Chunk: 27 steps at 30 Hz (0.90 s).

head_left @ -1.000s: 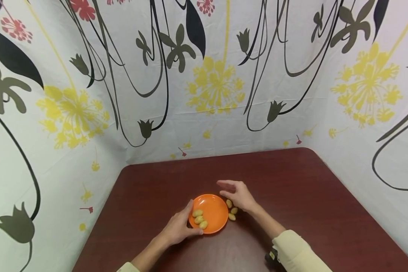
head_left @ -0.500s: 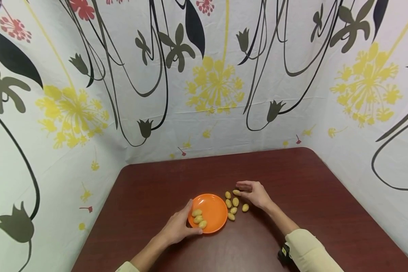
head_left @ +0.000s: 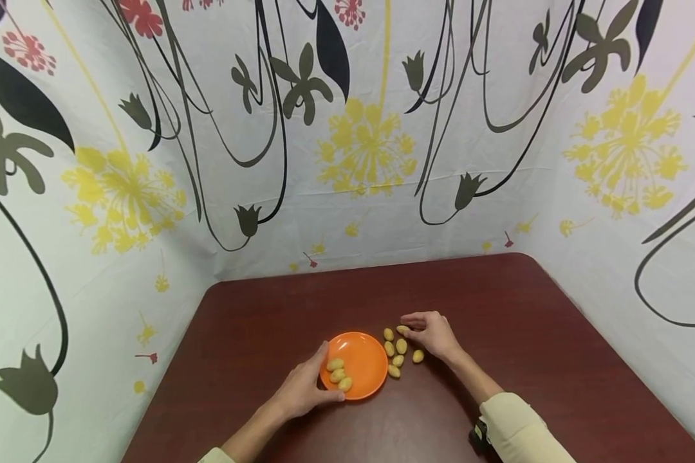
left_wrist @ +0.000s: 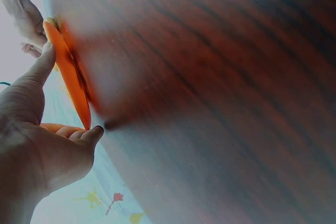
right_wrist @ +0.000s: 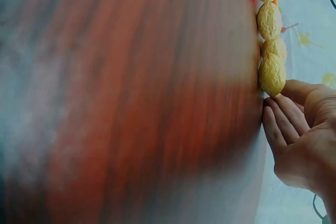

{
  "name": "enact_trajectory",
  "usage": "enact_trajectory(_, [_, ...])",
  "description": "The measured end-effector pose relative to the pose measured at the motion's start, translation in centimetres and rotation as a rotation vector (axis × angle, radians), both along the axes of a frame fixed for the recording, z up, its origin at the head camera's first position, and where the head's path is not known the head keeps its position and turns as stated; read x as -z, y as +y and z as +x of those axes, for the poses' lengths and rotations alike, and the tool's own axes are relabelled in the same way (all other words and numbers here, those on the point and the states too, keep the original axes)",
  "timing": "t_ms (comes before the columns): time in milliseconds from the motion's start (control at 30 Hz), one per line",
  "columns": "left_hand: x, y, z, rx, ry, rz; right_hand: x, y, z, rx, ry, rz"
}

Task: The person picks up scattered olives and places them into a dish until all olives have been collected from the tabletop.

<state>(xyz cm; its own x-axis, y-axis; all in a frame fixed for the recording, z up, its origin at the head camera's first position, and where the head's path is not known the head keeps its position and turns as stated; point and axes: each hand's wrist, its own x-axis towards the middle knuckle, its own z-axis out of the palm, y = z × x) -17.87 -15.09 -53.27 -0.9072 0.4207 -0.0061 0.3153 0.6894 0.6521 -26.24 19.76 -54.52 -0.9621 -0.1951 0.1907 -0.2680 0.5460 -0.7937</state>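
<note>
An orange plate [head_left: 367,360] lies on the table, bearing 3 wrinkled yellow oval fruits [head_left: 337,375] along its left side. My left hand [head_left: 301,388] holds the plate's left rim, thumb at the near edge and fingers round the far one; the left wrist view shows the orange plate [left_wrist: 71,80] edge-on between them. Right of the plate, several more yellow oval fruits [head_left: 401,346] lie loose. My right hand [head_left: 434,334] pinches the farthest one, a yellow fruit [head_left: 402,328], between thumb and fingers. In the right wrist view a wrinkled fruit [right_wrist: 273,74] partly hides the fingertips.
The dark red-brown table [head_left: 278,308] has rounded far corners. White cloth [head_left: 359,231] printed with flowers hangs at the back and both sides. A black device [head_left: 479,437] sits at the right sleeve.
My right hand first moved right from above the fruits, uncovering several of them. Since then its fingers have closed slightly about the farthest fruit. The left hand and plate have stayed put.
</note>
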Motion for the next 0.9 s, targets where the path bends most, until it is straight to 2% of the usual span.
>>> enact_trajectory(300, [-0.09,0.0,0.08,0.002,-0.004,0.003,-0.22,-0.04,0.03,0.016,0.033,0.023])
enact_trajectory(900, [-0.18,0.0,0.11,-0.002,-0.011,-0.008,-0.12,0.21,-0.36,0.011,0.008,-0.016])
